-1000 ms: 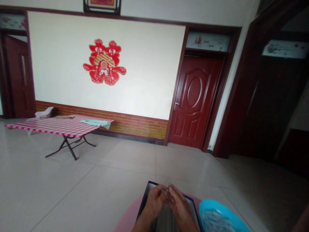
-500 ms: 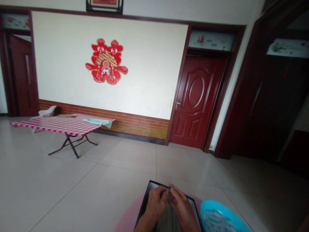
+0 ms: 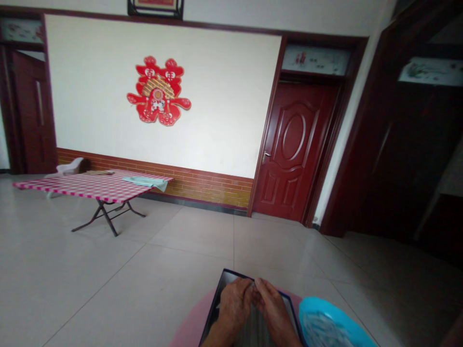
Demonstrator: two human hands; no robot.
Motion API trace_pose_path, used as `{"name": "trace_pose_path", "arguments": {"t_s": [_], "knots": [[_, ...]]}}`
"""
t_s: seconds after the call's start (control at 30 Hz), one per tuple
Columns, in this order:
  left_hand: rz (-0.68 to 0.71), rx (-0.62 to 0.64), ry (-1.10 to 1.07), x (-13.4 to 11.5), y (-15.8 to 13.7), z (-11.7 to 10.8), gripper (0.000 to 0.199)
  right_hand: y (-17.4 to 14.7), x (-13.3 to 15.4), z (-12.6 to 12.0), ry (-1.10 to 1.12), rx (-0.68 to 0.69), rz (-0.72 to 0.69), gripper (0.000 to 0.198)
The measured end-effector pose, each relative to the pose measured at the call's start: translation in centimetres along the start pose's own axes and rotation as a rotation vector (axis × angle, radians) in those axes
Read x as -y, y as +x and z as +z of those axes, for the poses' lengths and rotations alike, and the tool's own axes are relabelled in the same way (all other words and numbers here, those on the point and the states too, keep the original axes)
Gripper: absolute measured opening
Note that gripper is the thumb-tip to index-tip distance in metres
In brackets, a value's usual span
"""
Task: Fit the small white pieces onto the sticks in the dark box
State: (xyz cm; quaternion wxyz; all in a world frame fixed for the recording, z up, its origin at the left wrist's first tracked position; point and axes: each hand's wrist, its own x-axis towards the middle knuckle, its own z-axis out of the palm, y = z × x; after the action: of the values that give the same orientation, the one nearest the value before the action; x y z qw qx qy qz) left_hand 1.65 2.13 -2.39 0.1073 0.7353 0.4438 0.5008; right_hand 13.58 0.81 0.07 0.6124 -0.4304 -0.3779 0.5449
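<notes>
My left hand (image 3: pixel 234 304) and my right hand (image 3: pixel 272 308) meet over a shallow dark-rimmed box (image 3: pixel 292 309), their fingertips pinched together near its far edge. A small pale piece seems to sit between the fingertips, but it is too small and too covered to name. Inside the box, between my wrists, long greyish strips (image 3: pixel 253 330) lie side by side. The box rests on a round pink surface (image 3: pixel 193 318). To the right of my right hand is a bright blue basin (image 3: pixel 320 304), holding many thin whitish pieces (image 3: pixel 323 330), blurred.
A folding table (image 3: pixel 97 185) with a red-and-white checked top stands at the left, a pale green cloth (image 3: pixel 146 182) on its corner. Behind it is a white chair (image 3: pixel 70 166). Tiled floor (image 3: pixel 152 279) stretches to the wall and a closed red door (image 3: pixel 292 149).
Both hands stay over the box; their fingers have shifted slightly, the left hand's knuckles turning more over the fingertips. The view has moved a little.
</notes>
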Motion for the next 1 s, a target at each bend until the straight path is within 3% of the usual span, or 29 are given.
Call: {"name": "trace_pose_path", "arguments": {"t_s": [0.13, 0.3, 0.63, 0.8, 1.0], "knots": [[0.037, -0.016, 0.09, 0.0, -0.2, 0.5, 0.027, 0.3, -0.4, 0.1, -0.094, -0.046, -0.06, 0.038], [0.044, -0.058, 0.099, 0.0, -0.2, 0.5, 0.027, 0.3, -0.2, 0.0, -0.051, -0.117, -0.05, 0.041], [0.003, 0.008, 0.052, 0.1, -0.1, 0.5, 0.027, 0.2, -0.2, -0.7, -0.203, -0.015, -0.087, 0.035], [0.015, 0.059, -0.008, -0.5, 0.1, 0.0, 0.026, 0.5, -0.3, -0.8, -0.37, -0.065, -0.15, 0.034], [-0.018, 0.05, -0.013, -0.8, 0.1, -0.1, 0.027, 0.1, 0.4, -0.1, -0.218, -0.128, -0.102, 0.038]]}}
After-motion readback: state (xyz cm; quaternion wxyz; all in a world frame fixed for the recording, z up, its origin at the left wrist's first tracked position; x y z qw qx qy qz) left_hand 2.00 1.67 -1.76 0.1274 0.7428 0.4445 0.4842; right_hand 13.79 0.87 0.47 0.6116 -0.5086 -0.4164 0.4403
